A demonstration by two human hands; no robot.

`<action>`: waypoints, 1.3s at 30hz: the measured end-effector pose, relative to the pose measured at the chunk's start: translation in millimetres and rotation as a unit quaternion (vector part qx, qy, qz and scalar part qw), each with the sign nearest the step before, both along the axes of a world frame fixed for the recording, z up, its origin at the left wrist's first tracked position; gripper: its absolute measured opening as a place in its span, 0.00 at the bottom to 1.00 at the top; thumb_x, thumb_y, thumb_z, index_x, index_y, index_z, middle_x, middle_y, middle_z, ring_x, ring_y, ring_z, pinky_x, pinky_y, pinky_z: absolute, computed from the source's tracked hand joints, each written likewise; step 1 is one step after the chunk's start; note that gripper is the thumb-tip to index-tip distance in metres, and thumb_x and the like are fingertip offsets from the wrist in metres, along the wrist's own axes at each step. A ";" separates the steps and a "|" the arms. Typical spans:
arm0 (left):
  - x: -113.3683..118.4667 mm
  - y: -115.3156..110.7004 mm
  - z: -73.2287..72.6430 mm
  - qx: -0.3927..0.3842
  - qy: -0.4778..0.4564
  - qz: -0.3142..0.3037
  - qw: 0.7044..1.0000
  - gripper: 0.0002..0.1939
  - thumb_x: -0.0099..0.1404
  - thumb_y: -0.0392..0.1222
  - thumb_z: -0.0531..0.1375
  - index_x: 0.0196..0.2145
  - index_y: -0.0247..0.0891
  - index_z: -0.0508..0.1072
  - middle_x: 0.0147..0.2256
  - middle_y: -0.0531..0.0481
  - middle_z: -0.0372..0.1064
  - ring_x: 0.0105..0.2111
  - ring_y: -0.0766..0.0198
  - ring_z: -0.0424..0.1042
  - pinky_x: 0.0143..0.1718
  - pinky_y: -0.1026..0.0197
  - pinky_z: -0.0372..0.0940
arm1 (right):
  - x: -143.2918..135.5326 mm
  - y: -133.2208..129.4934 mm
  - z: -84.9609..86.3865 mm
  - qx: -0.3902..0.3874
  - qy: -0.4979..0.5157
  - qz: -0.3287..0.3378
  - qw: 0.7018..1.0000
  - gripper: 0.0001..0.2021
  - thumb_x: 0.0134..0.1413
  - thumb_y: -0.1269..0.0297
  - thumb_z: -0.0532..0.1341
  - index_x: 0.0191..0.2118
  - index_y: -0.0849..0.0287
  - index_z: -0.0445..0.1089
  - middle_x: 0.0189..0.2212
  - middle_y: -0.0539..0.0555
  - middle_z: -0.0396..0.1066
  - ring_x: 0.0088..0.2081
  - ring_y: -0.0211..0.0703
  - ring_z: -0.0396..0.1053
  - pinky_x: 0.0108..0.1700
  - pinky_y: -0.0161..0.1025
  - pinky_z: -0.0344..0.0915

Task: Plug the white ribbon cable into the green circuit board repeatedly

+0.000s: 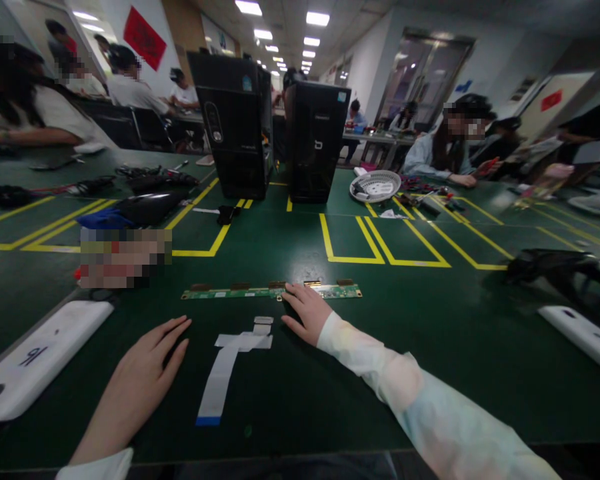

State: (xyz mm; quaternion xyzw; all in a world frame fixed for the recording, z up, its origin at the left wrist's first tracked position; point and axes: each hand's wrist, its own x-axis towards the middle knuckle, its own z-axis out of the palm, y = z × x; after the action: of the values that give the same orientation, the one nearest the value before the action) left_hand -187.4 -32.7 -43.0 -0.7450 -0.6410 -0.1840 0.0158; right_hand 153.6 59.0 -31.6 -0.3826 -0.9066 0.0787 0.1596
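Resting flat near the bottom left of the frame, the left hand (140,373) lies palm down on the green tabletop (430,347), fingers spread loosely, its grip wide and holding nothing. Just to its right, apart from it, a white flat ribbon cable (225,373) with a blue end runs from the lower centre up toward the middle, where short cross pieces branch off. At the centre of the frame the right hand (307,313) reaches forward out of a pale sleeve (430,407); its fingertips press on a long narrow green circuit board (270,291), the grip open and flat, touching but not closed round anything. The board's long axis runs left to right across the frame, just beyond both hands, and the right hand is clearly the nearer one, meeting it a little right of the board's middle. White curved casings (35,360) lie at the lower left and lower right edges. Farther off, yellow tape lines (350,250) mark boxes, then two black computer towers (235,127) stand upright in the upper centre, with a white fan grille (375,185) to their right. Other people sit beyond.
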 end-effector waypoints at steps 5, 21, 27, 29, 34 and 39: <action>1.2 -1.1 1.4 -0.003 0.003 0.007 1.000 0.28 0.68 0.56 0.46 0.56 0.37 0.67 0.56 0.40 0.66 0.54 0.49 0.67 0.55 0.44 0.63 | 0.4 1.4 -9.1 0.013 0.019 0.001 1.000 0.27 0.62 0.52 0.53 0.61 0.66 0.60 0.63 0.67 0.56 0.65 0.58 0.50 0.64 0.59 0.50; 8.7 -1.3 7.5 0.003 -0.004 0.015 1.000 0.27 0.67 0.55 0.47 0.54 0.36 0.70 0.54 0.38 0.68 0.52 0.48 0.69 0.53 0.44 0.65 | 118.5 17.7 -18.4 0.098 0.070 -0.028 0.992 0.22 0.65 0.57 0.48 0.60 0.59 0.61 0.58 0.64 0.61 0.62 0.53 0.57 0.61 0.58 0.57; 12.9 -1.9 14.0 -0.005 -0.075 -0.014 0.997 0.25 0.68 0.54 0.48 0.55 0.40 0.69 0.56 0.42 0.66 0.55 0.51 0.67 0.57 0.44 0.61 | 113.0 5.6 -14.0 0.081 0.055 0.007 0.995 0.22 0.65 0.59 0.49 0.61 0.58 0.60 0.60 0.62 0.61 0.63 0.53 0.55 0.62 0.59 0.55; 25.4 -3.7 18.5 -0.016 -0.118 -0.030 0.992 0.23 0.69 0.53 0.47 0.56 0.45 0.68 0.57 0.46 0.65 0.56 0.54 0.66 0.57 0.46 0.62 | 104.0 3.9 -12.4 0.074 0.047 0.019 0.996 0.22 0.65 0.58 0.50 0.62 0.58 0.59 0.61 0.62 0.59 0.64 0.53 0.53 0.63 0.59 0.54; 74.2 -7.4 23.7 -0.051 -0.122 -0.127 0.983 0.20 0.70 0.48 0.49 0.58 0.47 0.66 0.61 0.48 0.60 0.61 0.56 0.59 0.60 0.48 0.59 | 92.2 1.8 -12.3 0.065 0.027 0.023 0.997 0.23 0.64 0.57 0.51 0.62 0.58 0.59 0.61 0.63 0.59 0.65 0.53 0.52 0.63 0.59 0.53; 100.3 -9.2 24.3 -0.090 -0.066 -0.177 0.978 0.23 0.71 0.48 0.48 0.62 0.47 0.61 0.64 0.48 0.56 0.63 0.54 0.56 0.60 0.45 0.57 | 93.7 1.3 -14.0 0.066 0.020 0.016 0.998 0.23 0.64 0.57 0.51 0.61 0.59 0.60 0.61 0.62 0.60 0.63 0.53 0.55 0.63 0.58 0.55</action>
State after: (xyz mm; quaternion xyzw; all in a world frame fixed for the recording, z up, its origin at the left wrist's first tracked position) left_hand -87.1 -41.9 -18.7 -0.8312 -0.5126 -0.1744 -0.1261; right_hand 247.3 60.2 -45.6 -0.3551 -0.9125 0.0293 0.2012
